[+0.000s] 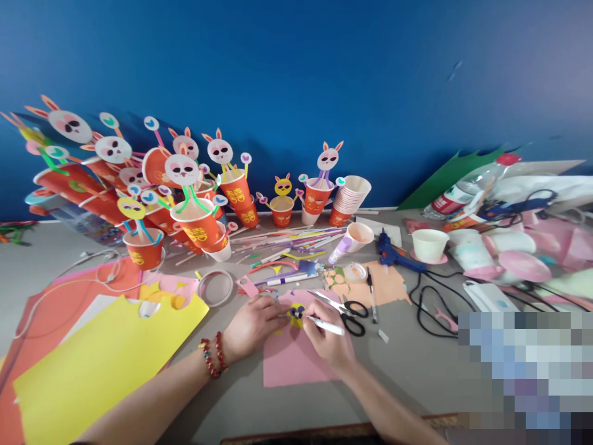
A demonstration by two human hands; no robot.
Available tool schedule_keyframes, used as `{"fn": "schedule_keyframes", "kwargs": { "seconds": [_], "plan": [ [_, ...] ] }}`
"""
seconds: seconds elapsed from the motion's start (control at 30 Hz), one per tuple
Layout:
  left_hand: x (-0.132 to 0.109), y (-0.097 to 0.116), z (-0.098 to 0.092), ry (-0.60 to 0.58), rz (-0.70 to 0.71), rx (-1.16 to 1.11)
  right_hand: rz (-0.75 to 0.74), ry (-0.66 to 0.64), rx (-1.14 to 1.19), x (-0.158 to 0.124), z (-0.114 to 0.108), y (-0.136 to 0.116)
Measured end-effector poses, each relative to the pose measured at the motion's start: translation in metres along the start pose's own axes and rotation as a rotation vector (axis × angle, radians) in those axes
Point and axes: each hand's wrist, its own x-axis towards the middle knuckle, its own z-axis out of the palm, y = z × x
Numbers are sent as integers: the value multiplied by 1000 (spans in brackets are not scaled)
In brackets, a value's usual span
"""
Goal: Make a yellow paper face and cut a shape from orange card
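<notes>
My right hand point(327, 340) is closed around a white marker pen point(330, 326), its tip at a small yellow paper cutout point(296, 321) with dark eye shapes. My left hand point(257, 324), with a red bead bracelet at the wrist, has its fingers drawn together at the cutout's left edge, holding it. Fingertips partly hide the cutout. Beneath it lies a pink paper sheet point(290, 364). Black-handled scissors point(354, 315) lie just beyond my right hand, with a black pen point(372, 296) beside them.
Red paper cups with rabbit faces point(199, 222) crowd the back left. Stacked cups point(352, 194), a blue glue gun point(389, 250) and a white cup point(430, 245) stand farther right. Yellow paper point(111, 364) and a tape roll point(215, 288) lie left. Black cables point(430, 303) loop at the right.
</notes>
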Motion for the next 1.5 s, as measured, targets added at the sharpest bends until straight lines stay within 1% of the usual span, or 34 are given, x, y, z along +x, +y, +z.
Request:
{"fn": "schedule_keyframes", "kwargs": {
  "seconds": [0.2, 0.4, 0.7, 0.83, 1.07, 1.27, 1.4, 1.5],
  "plan": [
    [0, 0, -1, -21, 1, -8, 0, 7, -8, 0, 0, 1],
    [0, 0, 0, -4, 0, -4, 6, 15, -17, 0, 0, 1],
    [-1, 0, -1, -11, 6, -2, 2, 20, -9, 0, -1, -1],
    [0, 0, 0, -13, 3, 1, -24, 10, 2, 1, -1, -2],
    [0, 1, -1, -2, -3, -2, -15, 14, -10, 0, -1, 0],
    [0, 1, -1, -16, -16, -8, -8, 27, -7, 1, -1, -2],
    [0, 1, -1, -18, -13, -13, -1, 25, 13, -2, 0, 2],
    [0, 0, -1, -25, -2, -13, 17, 65, 57, -4, 0, 7]
  ]
}}
